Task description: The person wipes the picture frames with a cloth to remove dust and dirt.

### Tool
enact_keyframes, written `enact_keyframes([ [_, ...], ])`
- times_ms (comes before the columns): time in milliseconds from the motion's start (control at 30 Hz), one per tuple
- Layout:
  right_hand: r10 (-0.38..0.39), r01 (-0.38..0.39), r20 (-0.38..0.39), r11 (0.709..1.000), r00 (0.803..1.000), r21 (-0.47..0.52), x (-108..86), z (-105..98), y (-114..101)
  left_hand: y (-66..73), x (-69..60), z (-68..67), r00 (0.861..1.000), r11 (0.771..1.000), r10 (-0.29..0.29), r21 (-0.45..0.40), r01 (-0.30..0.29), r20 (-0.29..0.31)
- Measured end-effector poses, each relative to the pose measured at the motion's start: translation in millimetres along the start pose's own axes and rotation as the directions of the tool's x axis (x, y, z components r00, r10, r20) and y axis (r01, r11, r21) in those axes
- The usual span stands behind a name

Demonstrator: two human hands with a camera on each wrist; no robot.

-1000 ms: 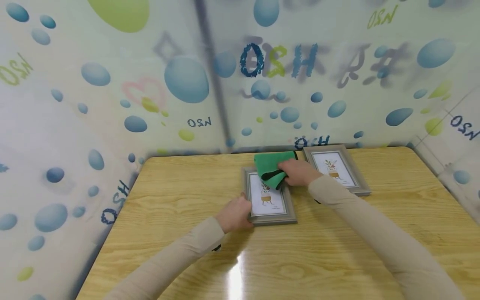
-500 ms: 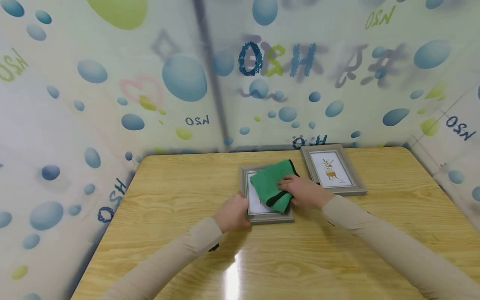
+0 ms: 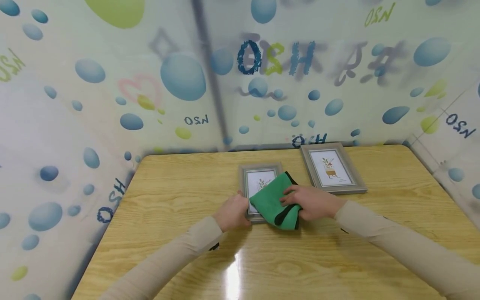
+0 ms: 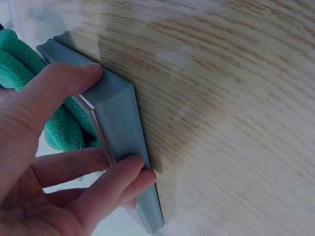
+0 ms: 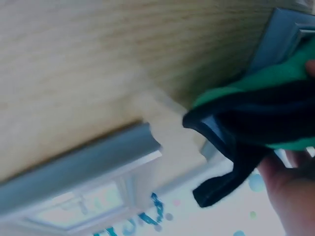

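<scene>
A wall patterned with blue and green drops rises at twelve o'clock, behind a wood-grain table. Mid-table lies a grey picture frame; a second frame lies apart between two and three o'clock from it. A folded, black-edged green cloth covers the first frame's five o'clock corner, held in the right hand. The left hand grips that frame's eight o'clock corner.
</scene>
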State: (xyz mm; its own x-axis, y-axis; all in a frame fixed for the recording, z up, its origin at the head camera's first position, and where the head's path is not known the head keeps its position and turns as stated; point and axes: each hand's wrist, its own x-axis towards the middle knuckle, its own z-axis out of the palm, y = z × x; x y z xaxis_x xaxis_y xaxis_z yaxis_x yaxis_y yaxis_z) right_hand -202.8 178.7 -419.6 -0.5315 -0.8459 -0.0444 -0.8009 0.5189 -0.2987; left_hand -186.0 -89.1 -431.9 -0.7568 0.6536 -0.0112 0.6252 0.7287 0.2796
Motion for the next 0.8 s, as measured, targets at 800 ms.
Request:
enact_keyframes([
  [800,0.179,-0.180,-0.039,0.983,0.983,-0.026,43.9,-4,50,2.9,0.9,-2.3,0.997,0.988,-0.045,0.150,0.034,0.070],
])
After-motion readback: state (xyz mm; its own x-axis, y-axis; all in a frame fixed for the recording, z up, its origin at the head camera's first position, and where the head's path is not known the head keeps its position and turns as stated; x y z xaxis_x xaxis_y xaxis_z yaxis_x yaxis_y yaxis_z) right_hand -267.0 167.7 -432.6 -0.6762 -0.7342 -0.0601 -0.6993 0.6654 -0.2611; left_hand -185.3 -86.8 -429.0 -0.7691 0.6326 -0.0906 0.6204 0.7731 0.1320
